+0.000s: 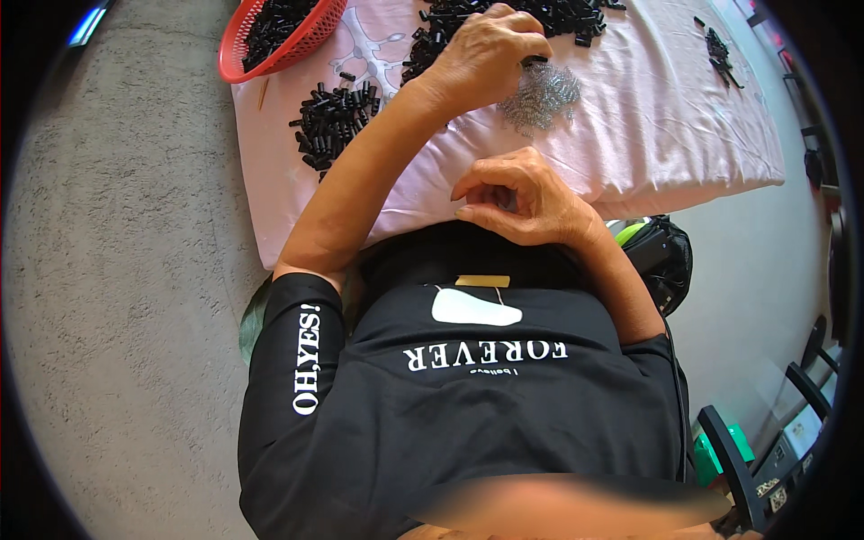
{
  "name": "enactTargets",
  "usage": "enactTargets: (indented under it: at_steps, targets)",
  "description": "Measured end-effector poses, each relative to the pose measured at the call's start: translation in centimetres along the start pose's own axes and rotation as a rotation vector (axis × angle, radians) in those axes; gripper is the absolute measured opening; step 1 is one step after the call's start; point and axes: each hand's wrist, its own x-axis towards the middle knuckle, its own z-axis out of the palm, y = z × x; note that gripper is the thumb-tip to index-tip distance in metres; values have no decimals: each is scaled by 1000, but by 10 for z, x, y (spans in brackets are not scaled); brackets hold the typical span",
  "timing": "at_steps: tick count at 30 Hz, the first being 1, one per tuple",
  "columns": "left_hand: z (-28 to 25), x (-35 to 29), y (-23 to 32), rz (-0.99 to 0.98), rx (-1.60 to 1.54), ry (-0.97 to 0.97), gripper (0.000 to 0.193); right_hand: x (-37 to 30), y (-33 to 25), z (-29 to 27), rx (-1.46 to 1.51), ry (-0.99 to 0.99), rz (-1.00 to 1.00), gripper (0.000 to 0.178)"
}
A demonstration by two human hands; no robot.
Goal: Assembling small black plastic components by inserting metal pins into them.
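Observation:
My left hand [490,58] reaches over the pink cloth, fingers curled. A small black cylindrical piece [535,60] shows at its fingertips, which seem closed on it. Right beside lies a heap of small silvery metal pieces [540,97] that look like springs. Behind the hand spreads a large pile of black cylindrical pieces [562,16]. My right hand [526,200] hovers at the near edge of the cloth, its fingers bent inward and thumb close to the forefinger. Whatever lies within the curl of those fingers is too shadowed to make out.
The pink cloth [666,135] covers the table. A second black pile [333,121] lies by my left forearm. A red plastic basket [236,45] of black pieces stands at the far left corner. Several dark pieces [720,56] lie far right. A black bag [664,256] is beneath the right edge.

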Motion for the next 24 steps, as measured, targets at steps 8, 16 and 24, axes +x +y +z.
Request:
enactTargets:
  at_steps: [8, 16, 24]
  targets:
    - [-5, -11, -28, -124, -330, -81, 13, -1, 2, 1, 32, -1, -9, 14]
    - [13, 7, -14, -65, -346, 78, 16, -1, 3, 1, 31, -1, -17, 14]
    - [-1, -4, -28, -122, -289, -61, 12, 0, 2, -2, 33, -8, -13, 15]
